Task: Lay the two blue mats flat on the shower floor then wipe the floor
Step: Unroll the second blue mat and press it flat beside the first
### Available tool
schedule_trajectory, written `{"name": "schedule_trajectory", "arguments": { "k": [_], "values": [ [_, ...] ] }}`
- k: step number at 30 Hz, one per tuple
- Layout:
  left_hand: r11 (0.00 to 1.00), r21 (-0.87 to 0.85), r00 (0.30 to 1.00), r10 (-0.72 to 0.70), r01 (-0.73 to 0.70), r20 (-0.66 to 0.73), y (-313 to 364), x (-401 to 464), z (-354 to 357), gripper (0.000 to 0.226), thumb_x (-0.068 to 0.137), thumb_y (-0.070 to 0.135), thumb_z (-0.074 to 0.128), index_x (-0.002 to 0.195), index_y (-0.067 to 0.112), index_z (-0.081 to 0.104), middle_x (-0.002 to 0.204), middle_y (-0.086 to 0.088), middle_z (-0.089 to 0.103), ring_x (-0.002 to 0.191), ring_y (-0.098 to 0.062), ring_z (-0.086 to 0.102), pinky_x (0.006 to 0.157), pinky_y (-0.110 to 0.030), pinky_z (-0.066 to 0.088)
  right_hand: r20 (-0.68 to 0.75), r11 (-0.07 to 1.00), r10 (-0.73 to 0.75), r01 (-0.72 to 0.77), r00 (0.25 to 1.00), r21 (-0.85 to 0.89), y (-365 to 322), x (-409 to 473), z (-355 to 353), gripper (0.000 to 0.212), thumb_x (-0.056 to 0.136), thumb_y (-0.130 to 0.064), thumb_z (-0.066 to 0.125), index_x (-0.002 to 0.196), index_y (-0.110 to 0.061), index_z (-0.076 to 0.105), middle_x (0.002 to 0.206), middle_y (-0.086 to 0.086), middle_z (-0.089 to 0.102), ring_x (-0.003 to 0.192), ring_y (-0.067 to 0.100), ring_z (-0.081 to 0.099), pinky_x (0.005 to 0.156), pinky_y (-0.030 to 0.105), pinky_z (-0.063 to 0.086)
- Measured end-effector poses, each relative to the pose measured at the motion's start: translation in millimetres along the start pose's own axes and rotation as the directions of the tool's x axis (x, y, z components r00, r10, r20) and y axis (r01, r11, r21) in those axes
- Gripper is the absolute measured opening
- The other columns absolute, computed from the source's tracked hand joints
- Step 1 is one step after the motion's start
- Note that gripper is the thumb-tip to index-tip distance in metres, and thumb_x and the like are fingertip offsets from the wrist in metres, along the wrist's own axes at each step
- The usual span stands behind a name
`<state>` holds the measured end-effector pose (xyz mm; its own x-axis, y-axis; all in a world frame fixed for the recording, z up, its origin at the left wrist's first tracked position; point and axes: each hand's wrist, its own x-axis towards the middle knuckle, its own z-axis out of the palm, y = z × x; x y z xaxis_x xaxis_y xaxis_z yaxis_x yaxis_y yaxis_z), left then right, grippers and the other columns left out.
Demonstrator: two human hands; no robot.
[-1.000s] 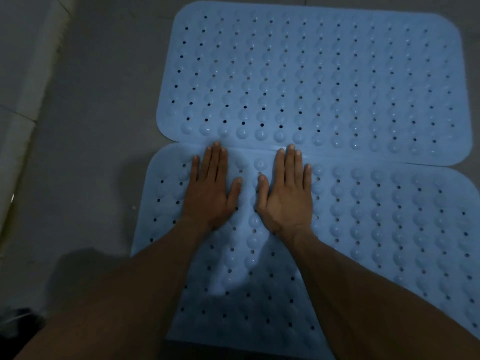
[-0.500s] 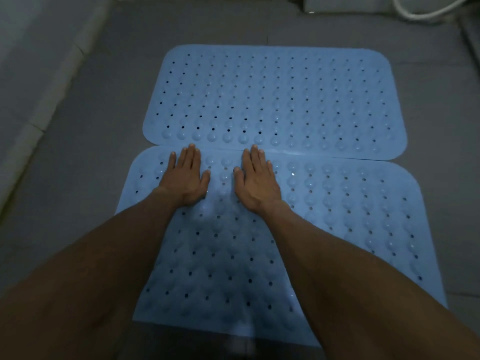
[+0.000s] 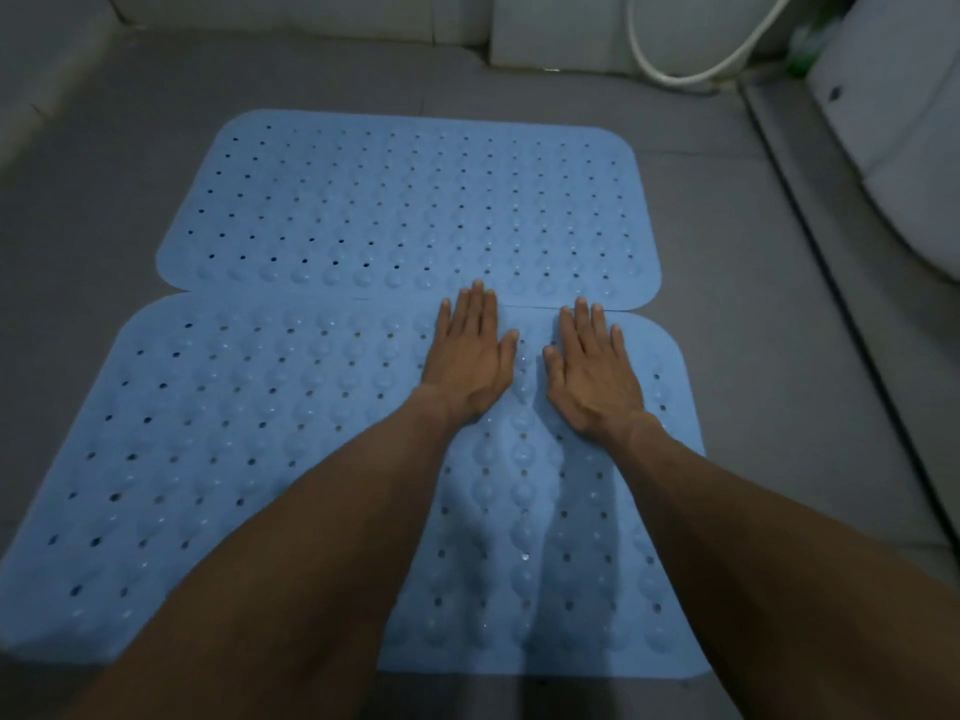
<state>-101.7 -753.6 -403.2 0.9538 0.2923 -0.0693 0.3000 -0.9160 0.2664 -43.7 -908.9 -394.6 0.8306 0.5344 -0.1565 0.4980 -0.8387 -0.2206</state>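
Observation:
Two light blue rubber mats with bumps and small holes lie side by side on the grey shower floor (image 3: pixel 753 314). The far mat (image 3: pixel 405 210) lies flat. The near mat (image 3: pixel 218 433) touches it along their long edges. My left hand (image 3: pixel 467 356) and my right hand (image 3: pixel 592 371) rest palm down on the right part of the near mat, fingers spread, fingertips at the seam between the mats. Neither hand holds anything. My forearms cover part of the near mat.
A white hose (image 3: pixel 691 65) curves along the back wall. A white toilet base (image 3: pixel 904 127) stands at the right. A light tiled kerb (image 3: pixel 47 59) runs along the left and back. Bare grey floor surrounds the mats.
Both hands have slid from the left-middle of the near mat to its right part, still flat along the seam. The view has pulled back, showing more of the floor and the toilet.

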Motion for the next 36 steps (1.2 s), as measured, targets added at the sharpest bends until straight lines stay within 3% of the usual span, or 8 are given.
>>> {"name": "schedule_trajectory", "arguments": {
  "k": [5,10,18,36],
  "values": [
    [1.000,0.018,1.000,-0.012,0.012,0.004,26.3,1.4,26.5,0.064,0.103,0.041,0.013,0.154,0.004,0.004,0.162,-0.012,-0.004,0.150,-0.023,-0.007,0.122,-0.043,-0.004,-0.037,0.999,0.039,-0.039,0.999,-0.018,25.4,4.4,10.0,0.062,0.106,-0.040,0.014,0.159,-0.011,0.000,0.167,0.008,-0.010,0.153,0.019,-0.015,0.123,0.041,-0.011],
    [0.999,0.041,0.995,0.013,-0.009,-0.099,23.8,-1.0,37.1,0.067,0.100,0.041,0.012,0.152,0.000,0.019,0.160,-0.017,0.012,0.150,-0.028,0.008,0.121,-0.047,0.010,-0.093,0.998,0.059,-0.058,0.994,0.008,29.9,5.7,22.0,0.064,0.103,-0.042,0.012,0.159,-0.013,0.000,0.167,0.006,-0.007,0.153,0.018,-0.012,0.124,0.044,-0.007],
    [0.999,0.051,0.999,-0.007,0.010,-0.052,26.0,0.8,33.7,0.063,0.102,0.042,0.016,0.155,0.009,0.008,0.163,-0.011,0.001,0.150,-0.023,-0.002,0.122,-0.044,0.004,-0.087,0.998,0.061,-0.061,0.994,-0.003,30.0,6.5,20.2,0.064,0.104,-0.041,0.016,0.159,-0.010,0.004,0.167,0.010,-0.003,0.154,0.022,-0.007,0.124,0.046,-0.003],
    [0.999,0.038,0.993,-0.001,0.006,-0.122,30.3,4.9,27.5,0.059,0.101,0.032,0.037,0.149,-0.001,0.028,0.158,-0.019,0.020,0.149,-0.030,0.014,0.119,-0.049,0.017,-0.105,0.997,0.068,-0.070,0.992,-0.017,26.4,9.6,13.8,0.061,0.105,-0.035,0.026,0.158,-0.008,0.017,0.166,0.013,0.008,0.154,0.026,0.003,0.123,0.052,0.007]
  ]
}}
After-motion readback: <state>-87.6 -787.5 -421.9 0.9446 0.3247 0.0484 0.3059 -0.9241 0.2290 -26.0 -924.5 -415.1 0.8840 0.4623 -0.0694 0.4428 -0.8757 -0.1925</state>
